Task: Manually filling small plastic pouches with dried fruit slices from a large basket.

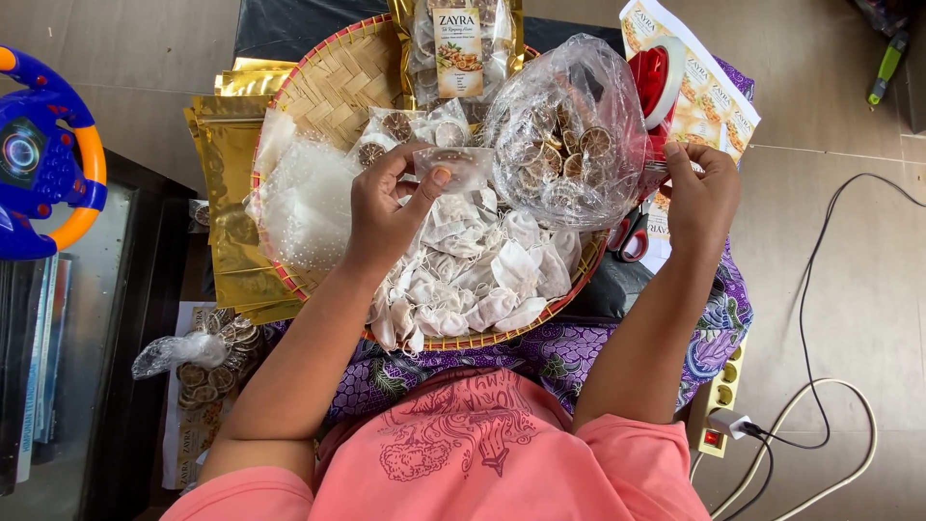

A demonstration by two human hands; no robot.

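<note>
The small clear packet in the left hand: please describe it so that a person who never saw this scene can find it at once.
Start at the round woven bamboo tray on the person's lap. Above its heap of white filter bags, the left hand pinches a small clear packet by its edge. Unlike the big clear bag of dried citrus slices to its right, it is flat, small and held up off the heap.

Sachets (477,265) lie in the tray (333,82), pouches (227,193) left.
</note>
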